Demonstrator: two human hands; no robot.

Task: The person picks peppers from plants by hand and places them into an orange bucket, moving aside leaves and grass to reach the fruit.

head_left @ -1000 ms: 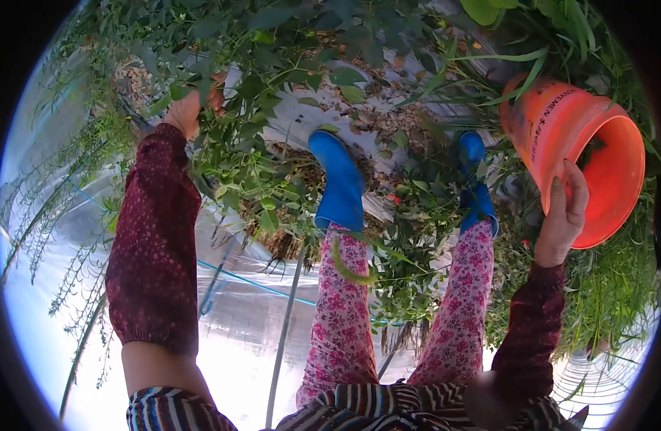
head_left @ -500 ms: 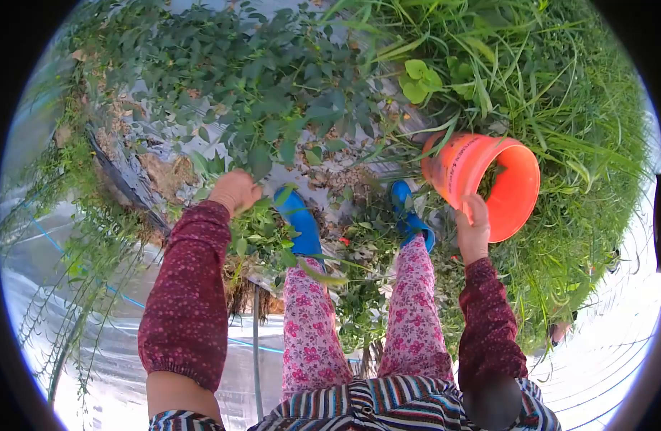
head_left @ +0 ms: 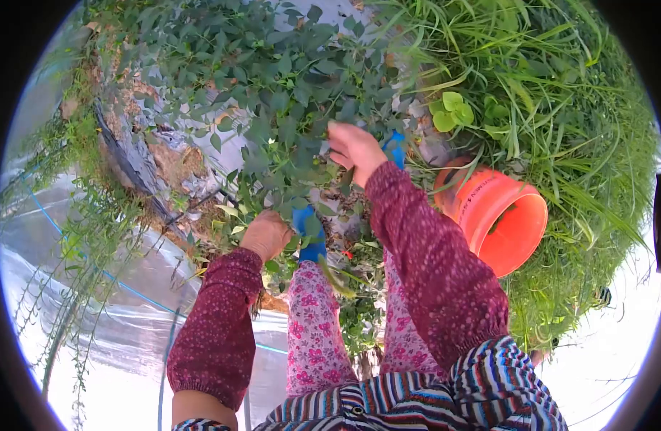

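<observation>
My left hand [head_left: 267, 235] is closed, low among the leaves beside my left blue boot [head_left: 310, 233]; what its fingers hold, if anything, is hidden. My right hand [head_left: 356, 149] reaches into the edge of a leafy green plant [head_left: 280, 93], its fingers loosely bent and apart, with nothing visible in them. Right of my right forearm, an orange bucket [head_left: 477, 208] lies tilted, its mouth facing me and to the right. The other blue boot [head_left: 394, 149] shows just behind my right hand.
Tall grass [head_left: 560, 108] grows thickly on the right. Pale ground sheeting [head_left: 230, 144] with dry litter shows under the plants. At left are a dark edge [head_left: 122, 161], clear plastic film [head_left: 122, 244] and a blue cord [head_left: 133, 289]. A small red thing [head_left: 347, 254] lies between my legs.
My right hand has left the bucket's rim and moved left and forward to the plant. My left hand has shifted right and slightly toward me, nearer the boot. The bucket still lies on the grass.
</observation>
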